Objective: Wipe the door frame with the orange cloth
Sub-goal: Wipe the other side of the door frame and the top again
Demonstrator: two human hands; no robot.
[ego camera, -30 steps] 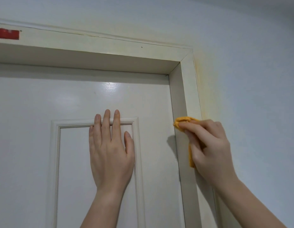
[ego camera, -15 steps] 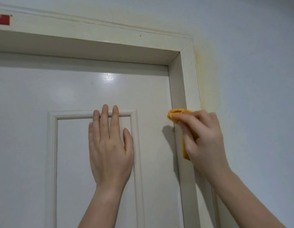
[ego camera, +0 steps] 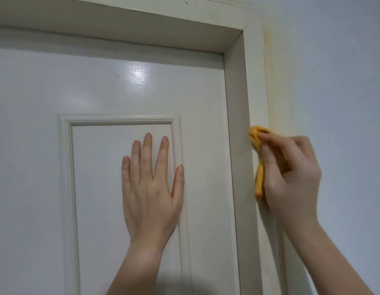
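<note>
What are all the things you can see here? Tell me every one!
door: one, glossy white, fills the left and middle, shut inside its frame
raised panel: one, white, a moulded rectangle on the door, under the left hand
door frame: one, cream, runs across the top and down the right side of the door
wall: one, pale bluish white, to the right of the frame, yellowish along the frame's edge
orange cloth: one, orange, bunched and pressed on the frame's right upright
left hand: one, flat on the door, fingers spread
right hand: one, closed around the cloth at the frame
</note>
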